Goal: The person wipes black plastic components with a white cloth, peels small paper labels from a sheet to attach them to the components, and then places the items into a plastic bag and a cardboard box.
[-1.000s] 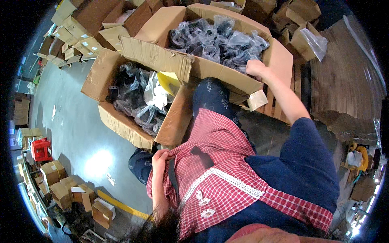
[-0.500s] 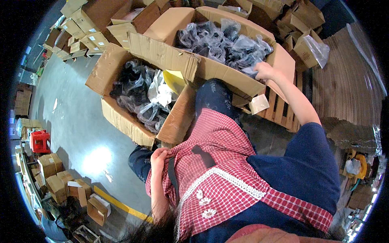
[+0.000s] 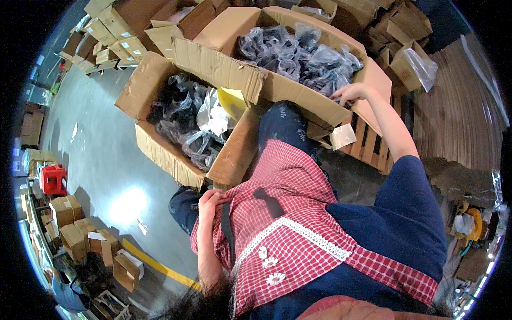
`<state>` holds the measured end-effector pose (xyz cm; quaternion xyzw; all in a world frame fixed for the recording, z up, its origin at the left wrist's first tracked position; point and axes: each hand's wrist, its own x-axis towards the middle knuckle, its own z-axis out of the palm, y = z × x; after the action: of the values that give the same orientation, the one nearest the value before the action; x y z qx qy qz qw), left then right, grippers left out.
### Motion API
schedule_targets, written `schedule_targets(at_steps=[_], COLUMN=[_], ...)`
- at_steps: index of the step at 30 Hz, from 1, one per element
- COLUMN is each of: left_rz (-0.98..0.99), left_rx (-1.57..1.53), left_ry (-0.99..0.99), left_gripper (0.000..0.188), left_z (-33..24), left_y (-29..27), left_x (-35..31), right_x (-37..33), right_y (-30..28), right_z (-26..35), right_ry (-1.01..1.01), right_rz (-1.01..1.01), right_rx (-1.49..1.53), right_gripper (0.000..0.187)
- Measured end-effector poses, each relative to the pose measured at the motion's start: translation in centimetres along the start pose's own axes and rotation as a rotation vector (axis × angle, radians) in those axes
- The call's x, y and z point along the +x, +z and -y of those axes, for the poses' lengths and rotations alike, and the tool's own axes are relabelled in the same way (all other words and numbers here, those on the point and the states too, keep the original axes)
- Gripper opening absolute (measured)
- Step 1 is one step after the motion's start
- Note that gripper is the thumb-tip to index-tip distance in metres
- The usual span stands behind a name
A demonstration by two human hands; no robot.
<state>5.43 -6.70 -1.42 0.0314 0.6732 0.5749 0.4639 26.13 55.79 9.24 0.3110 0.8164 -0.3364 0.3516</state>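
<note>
At the near right corner of the large cardboard box (image 3: pixel 304 96), my right hand (image 3: pixel 351 94) reaches over the rim with fingers bent down and drawn together. Its fingertips are beside clear plastic bags (image 3: pixel 301 56) with dark contents; what they grip, if anything, is hidden. My left hand (image 3: pixel 209 201) is closed on the edge of the red checked apron (image 3: pixel 282 176) at my left thigh. Ahead of that hand stands a smaller open box (image 3: pixel 232 157), holding more bagged dark items (image 3: pixel 178 109), a white crumpled sheet (image 3: pixel 212 114) and a yellow piece (image 3: pixel 231 103).
A wooden pallet (image 3: pixel 369 143) lies under the large box, with a torn cardboard piece (image 3: pixel 342 136) beside it. Flattened cardboard is stacked (image 3: pixel 458 106) at right. Cartons (image 3: pixel 114 24) are piled far left; a red stool (image 3: pixel 53 180) stands at the left.
My right hand has shifted slightly down at the large box's corner, and its fingers have changed position. My left hand stays at the apron. The view has shifted slightly.
</note>
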Motion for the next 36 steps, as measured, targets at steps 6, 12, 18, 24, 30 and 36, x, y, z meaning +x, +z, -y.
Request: schedule_targets(at_steps=[6,12,18,24,30,36], left_rz=[0.030,0.018,0.002,-0.014,-0.087,-0.310], left_rx=[-0.024,-0.043,-0.053,-0.078,-0.240,-0.457], left_ry=[0.006,0.022,-0.011,-0.103,-0.084,0.015], left_gripper=[0.023,0.024,0.025,0.020,0.035,0.050], left_z=[-0.6,0.4,-0.3,0.4,-1.3,-2.4], left_y=[0.2,0.0,0.1,-0.1,0.2,-1.0], left_x=[0.3,0.6,0.9,1.4,0.0,-0.4], right_x=[1.9,1.7,-0.6,9.2,20.0,27.3], right_y=[1.8,0.4,-0.1,8.9,19.0,22.5], right_z=[0.5,0.0,10.8,25.1,33.8,38.9], right_ry=[0.049,0.063,-0.075,-0.893,-0.992,-0.901], right_rz=[-0.320,0.030,-0.603,-0.539,-0.444,-0.655], right_rx=[-0.550,-0.559,-0.896,-0.132,-0.299,-0.079], right_gripper=[0.036,0.038,0.030,0.025,0.037,0.047])
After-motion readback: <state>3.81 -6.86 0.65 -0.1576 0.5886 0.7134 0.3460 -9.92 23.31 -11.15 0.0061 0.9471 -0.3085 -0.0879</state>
